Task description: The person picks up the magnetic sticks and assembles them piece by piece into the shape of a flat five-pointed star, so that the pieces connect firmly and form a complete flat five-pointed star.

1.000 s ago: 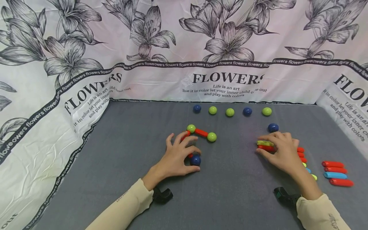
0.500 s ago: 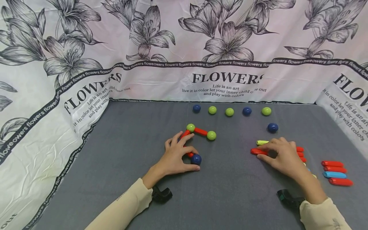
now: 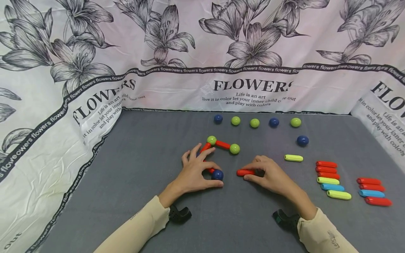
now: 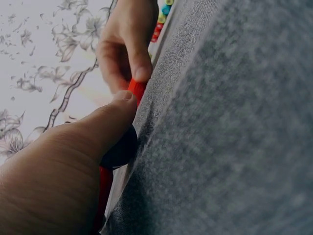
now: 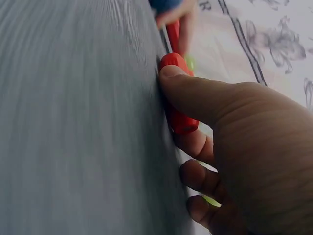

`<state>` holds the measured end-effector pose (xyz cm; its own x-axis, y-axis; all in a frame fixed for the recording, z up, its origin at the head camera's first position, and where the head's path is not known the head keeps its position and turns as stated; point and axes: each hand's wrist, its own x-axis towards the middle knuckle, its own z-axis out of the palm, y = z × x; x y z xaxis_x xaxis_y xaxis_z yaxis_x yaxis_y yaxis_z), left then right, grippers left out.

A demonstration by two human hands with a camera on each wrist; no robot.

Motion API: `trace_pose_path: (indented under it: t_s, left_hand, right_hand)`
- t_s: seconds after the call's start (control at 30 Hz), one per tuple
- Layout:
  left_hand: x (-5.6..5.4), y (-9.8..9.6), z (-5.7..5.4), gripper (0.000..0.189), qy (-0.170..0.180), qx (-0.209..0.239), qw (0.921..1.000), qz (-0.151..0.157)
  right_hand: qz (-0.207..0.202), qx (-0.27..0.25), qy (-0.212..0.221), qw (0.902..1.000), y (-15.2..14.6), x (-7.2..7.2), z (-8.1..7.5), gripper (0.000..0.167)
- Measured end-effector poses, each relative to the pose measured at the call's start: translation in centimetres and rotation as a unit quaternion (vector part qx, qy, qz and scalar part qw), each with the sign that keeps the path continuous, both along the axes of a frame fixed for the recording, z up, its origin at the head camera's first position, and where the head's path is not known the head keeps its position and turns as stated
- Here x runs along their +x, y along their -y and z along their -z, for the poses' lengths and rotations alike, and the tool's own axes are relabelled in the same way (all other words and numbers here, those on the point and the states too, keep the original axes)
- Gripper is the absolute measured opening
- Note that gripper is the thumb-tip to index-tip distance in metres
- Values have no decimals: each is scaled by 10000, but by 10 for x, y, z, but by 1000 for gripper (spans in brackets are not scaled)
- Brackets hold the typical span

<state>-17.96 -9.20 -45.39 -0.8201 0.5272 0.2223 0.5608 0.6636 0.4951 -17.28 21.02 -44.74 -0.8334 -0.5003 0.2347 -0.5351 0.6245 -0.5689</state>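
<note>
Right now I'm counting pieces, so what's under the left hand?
Two red sticks run partly under the left hand, with a blue ball by its thumb; anything beneath the palm is covered.

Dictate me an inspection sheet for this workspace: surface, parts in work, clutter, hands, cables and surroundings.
Surface: grey cloth.
Job's things: red stick, held low; chain of red sticks and balls, partly hidden by the left hand.
Clutter: six loose balls toward the back; eleven loose sticks at the right.
Hands: left has its fingers around a blue ball; right hand pinches the red stick.
Cables: nothing seen.
Surroundings: flower-printed cloth behind and at both sides.
</note>
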Motion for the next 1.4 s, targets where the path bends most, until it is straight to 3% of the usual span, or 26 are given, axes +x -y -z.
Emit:
trace_pose_path:
  t_s: [0.23,0.43,0.7,1.4]
  left_hand:
    - [0,-1,0,38,-23,21,10000,26]
    - [0,-2,0,37,37,-11,10000,13]
    - [1,-1,0,37,29,-31,10000,-31]
    - [1,-1,2,37,23,-82,10000,-49]
  right_hand:
    - [-160,-163,49,9997,24,-4,5,21]
    - [-59,-536,182,9984,26,-4,9,22]
    - [-114,-790,8,9968,30,1,11,25]
    - [-196,-846,59,9962,39,8,13,24]
